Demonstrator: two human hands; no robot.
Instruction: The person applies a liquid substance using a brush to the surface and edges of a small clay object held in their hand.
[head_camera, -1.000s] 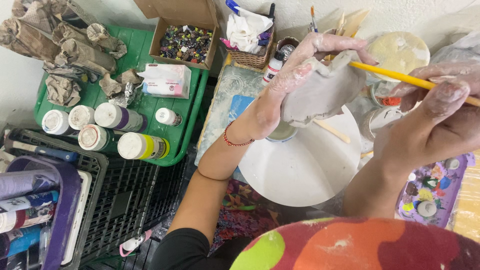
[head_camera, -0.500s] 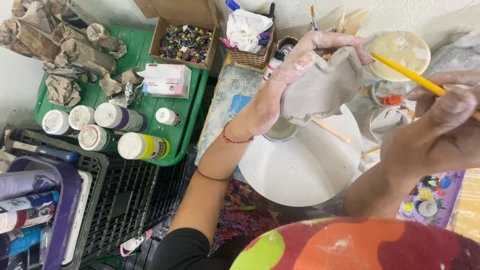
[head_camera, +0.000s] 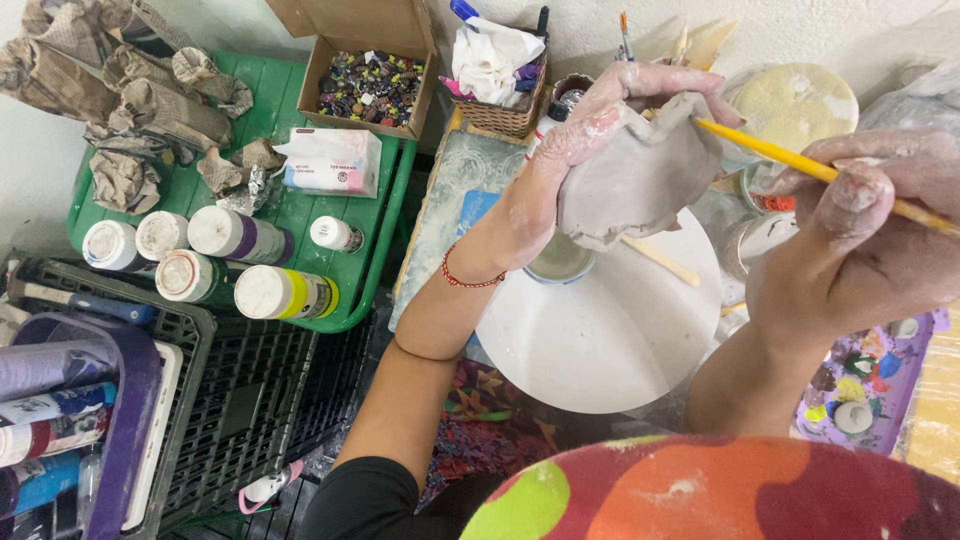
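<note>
The left hand (head_camera: 590, 140) has lifted the grey clay piece (head_camera: 640, 175) slightly, fingers curled around its top edge above the white turntable (head_camera: 600, 330). The right hand (head_camera: 870, 235) has swung closer, fingers pinching the yellow brush (head_camera: 790, 160), whose tip now touches the clay; work on its surface goes on.

On the green tray (head_camera: 375, 250) at upper left I see an open brown cardboard box (head_camera: 368, 60) at its far edge and, just in front of it, a white tissue pack (head_camera: 330, 162) with pink and blue print. Five paint bottles (head_camera: 215, 260) with white caps and coloured labels lie along its near edge. At far left, labelled tubes (head_camera: 50, 420) lie in a purple-rimmed bin (head_camera: 135, 400).
</note>
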